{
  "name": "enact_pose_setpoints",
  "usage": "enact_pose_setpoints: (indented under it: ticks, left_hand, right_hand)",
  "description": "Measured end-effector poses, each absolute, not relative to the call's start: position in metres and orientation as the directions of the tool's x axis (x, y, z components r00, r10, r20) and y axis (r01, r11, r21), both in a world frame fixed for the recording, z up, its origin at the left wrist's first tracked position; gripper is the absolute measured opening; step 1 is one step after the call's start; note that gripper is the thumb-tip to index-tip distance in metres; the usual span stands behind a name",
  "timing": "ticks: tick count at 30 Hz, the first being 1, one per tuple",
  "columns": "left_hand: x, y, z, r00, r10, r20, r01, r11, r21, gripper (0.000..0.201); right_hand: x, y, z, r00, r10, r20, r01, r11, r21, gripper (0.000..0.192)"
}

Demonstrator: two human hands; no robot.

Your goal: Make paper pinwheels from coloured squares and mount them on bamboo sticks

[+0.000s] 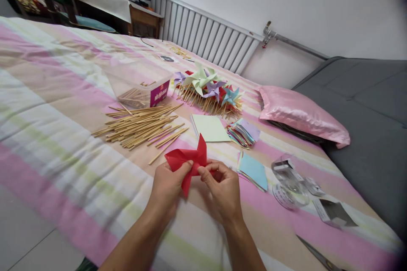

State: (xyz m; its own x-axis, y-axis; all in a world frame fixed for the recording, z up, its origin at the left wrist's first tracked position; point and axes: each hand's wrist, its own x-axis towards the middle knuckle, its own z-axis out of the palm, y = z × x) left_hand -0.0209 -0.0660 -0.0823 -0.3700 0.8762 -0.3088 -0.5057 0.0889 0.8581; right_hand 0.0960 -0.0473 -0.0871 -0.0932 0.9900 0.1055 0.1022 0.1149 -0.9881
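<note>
A red paper pinwheel point(187, 159) is held up between my two hands above the striped bedspread. My left hand point(170, 182) grips it from the left, thumb pressed over its middle. At its right side my right hand point(224, 184) pinches the paper between thumb and curled fingers; whether a small pin is there too, I cannot tell. Beyond the hands lie a pale green stack of paper squares point(210, 128) and a loose heap of wooden sticks point(140, 125). Light blue paper squares point(253, 170) rest close to my right hand.
Finished pinwheels point(210, 84) on sticks lie in a pile farther back. A clear plastic box point(140, 87) holds more sticks. Mixed paper squares point(243, 132), clear jars point(291, 192), a small box point(333, 212) and scissors point(318, 256) are to the right, with a pink pillow point(302, 112) beyond.
</note>
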Motion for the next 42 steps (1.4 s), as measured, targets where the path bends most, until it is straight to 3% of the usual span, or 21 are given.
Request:
enact_pose_setpoints:
  ticks: [13, 17, 21, 26, 42]
  left_hand:
    - [-0.017, -0.068, -0.080, -0.305, 0.896, -0.322, -0.560, 0.104, 0.822, 0.024]
    - [-0.017, -0.069, -0.082, -0.329, 0.891, -0.314, -0.558, 0.085, 0.826, 0.025]
    - [-0.016, -0.069, -0.080, -0.339, 0.878, -0.339, -0.572, 0.094, 0.815, 0.024]
    - [-0.015, -0.071, -0.078, -0.299, 0.884, -0.360, -0.583, 0.129, 0.802, 0.025]
    - [-0.017, -0.074, -0.072, -0.105, 0.941, -0.322, -0.581, 0.205, 0.788, 0.022]
  right_hand:
    - [0.097, -0.044, -0.091, -0.013, 0.995, -0.095, -0.333, -0.094, -0.938, 0.064]
    - [0.097, -0.047, -0.086, -0.168, 0.969, -0.183, -0.424, -0.238, -0.874, 0.058]
    - [0.093, -0.050, -0.083, -0.294, 0.941, -0.168, -0.404, -0.281, -0.870, 0.050]
    - [0.089, -0.051, -0.085, -0.264, 0.948, -0.179, -0.378, -0.272, -0.885, 0.031]
    - [0.095, -0.049, -0.086, -0.187, 0.951, -0.246, -0.373, -0.300, -0.878, 0.015]
